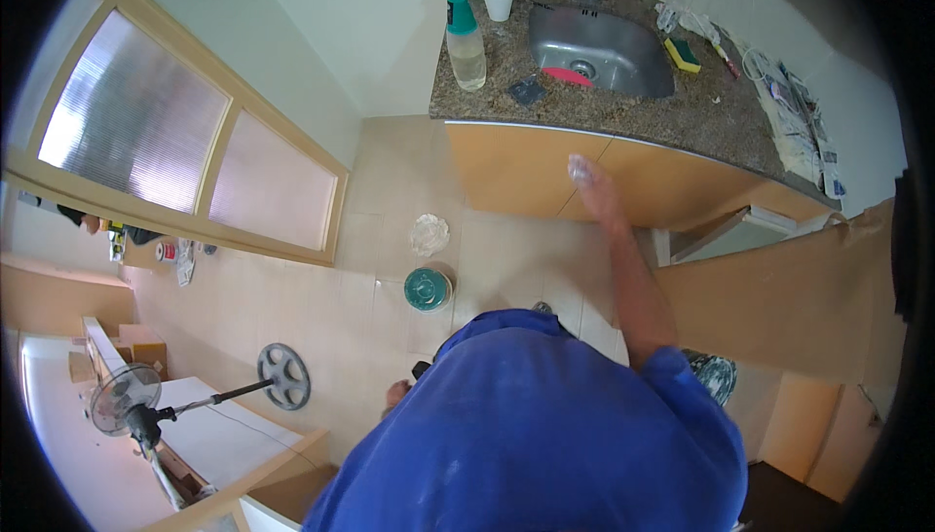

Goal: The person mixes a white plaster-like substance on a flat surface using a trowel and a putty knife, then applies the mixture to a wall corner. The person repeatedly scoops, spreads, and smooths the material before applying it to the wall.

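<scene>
My right hand (596, 191) reaches forward in front of the tan cabinet doors (526, 164) below the counter. Its fingers look pressed together, with something whitish at the tips that I cannot make out. Low beside my blue shirt (545, 405), only a small part of my left hand (397, 394) shows, its fingers mostly hidden. A black object (421, 369) sticks out close to that hand; its kind is unclear. On the floor ahead of me stands a tub with a green top (428, 290), and beyond it lies a crumpled clear plastic piece (430, 235).
A granite counter (623, 118) carries a steel sink (623, 50), a teal-capped bottle (466, 50), a white cup (498, 1) and a sponge (683, 55). Brown paper (779, 289) hangs at right, near a smeared bucket (713, 376). A fan (127, 401) and a glazed door (209, 143) are left.
</scene>
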`<state>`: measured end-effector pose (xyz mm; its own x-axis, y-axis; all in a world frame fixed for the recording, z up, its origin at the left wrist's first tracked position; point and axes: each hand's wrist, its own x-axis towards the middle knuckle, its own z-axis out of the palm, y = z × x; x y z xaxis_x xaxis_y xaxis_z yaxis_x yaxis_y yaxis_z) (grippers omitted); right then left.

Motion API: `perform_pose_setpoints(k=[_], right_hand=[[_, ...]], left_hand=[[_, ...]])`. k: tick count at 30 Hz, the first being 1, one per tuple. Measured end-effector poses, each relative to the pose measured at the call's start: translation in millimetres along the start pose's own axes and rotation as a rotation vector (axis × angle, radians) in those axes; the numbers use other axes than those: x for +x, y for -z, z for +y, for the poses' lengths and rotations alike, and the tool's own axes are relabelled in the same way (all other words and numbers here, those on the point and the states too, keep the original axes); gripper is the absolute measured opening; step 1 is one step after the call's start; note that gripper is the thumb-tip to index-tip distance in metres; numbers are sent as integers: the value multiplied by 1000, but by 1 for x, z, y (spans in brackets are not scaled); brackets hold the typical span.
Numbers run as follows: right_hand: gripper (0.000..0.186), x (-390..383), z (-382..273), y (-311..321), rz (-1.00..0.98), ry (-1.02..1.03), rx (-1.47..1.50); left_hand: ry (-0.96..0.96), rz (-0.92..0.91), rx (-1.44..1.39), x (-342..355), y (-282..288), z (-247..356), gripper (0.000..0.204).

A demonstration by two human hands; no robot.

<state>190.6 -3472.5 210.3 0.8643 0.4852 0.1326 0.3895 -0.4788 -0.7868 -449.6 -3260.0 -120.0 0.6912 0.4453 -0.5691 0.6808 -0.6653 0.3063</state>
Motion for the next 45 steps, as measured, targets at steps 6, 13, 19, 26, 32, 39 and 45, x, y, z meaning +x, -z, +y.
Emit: perform_pose_setpoints(k=[6, 13, 19, 26, 32, 39, 45], right_hand=[[32, 84, -28, -5, -35, 184, 8], [44, 188, -21, -25, -199, 449, -381], [52, 218, -15, -12, -435, 470, -478], [44, 254, -5, -14, -559, 607, -471], [33, 272, -18, -2, -423, 268, 167], [25, 317, 15, -8, -368, 79, 395], [29, 359, -14, 9, -169, 35, 340]], left_hand=[[254, 103, -257, -3, -40, 67, 29], [561, 246, -492, -22, -46, 132, 24], [597, 222, -482, -4, -92, 216, 23], [673, 203, -520, 21, -102, 315, 24], [767, 243, -523, 5, -93, 348, 25], [815, 249, -491, -12, -85, 371, 26], [823, 283, -481, -9, -79, 382, 27]])
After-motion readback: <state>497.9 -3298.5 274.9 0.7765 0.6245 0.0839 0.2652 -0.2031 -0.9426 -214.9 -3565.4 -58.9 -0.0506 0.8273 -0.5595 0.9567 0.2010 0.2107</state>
